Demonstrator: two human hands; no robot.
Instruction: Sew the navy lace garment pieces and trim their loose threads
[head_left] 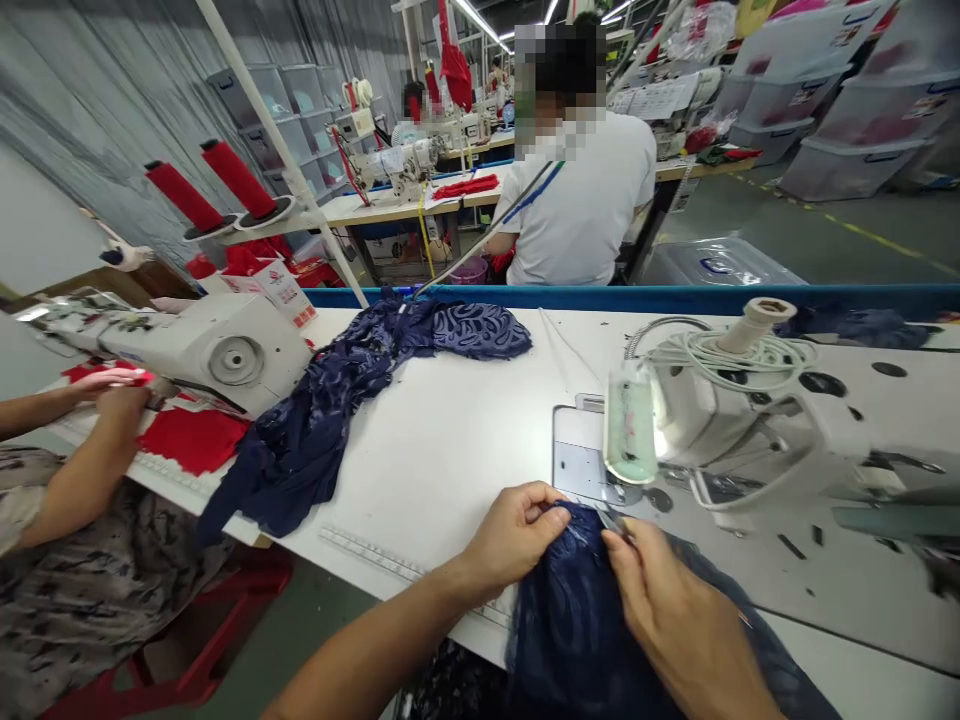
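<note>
Navy patterned sheer fabric (570, 610) hangs over the table's front edge. My left hand (517, 530) pinches its top edge between thumb and fingers. My right hand (667, 590) is closed around small thread snips (611, 518), their pointed metal tip touching or almost touching that same edge. Most of the snips is hidden in my palm. Just beyond both hands stands a sewing machine (697, 420) with a pale green front cover and a metal plate (577, 455) beside it.
A second navy fabric pile (330, 400) lies left on the white table (435, 430). A co-worker's hands (120, 390) work red fabric (191, 438) at another machine (232, 350). Red thread cones (240, 180) stand behind. Another person (581, 200) sits ahead, back turned. Plastic bins (855, 130) are stacked right.
</note>
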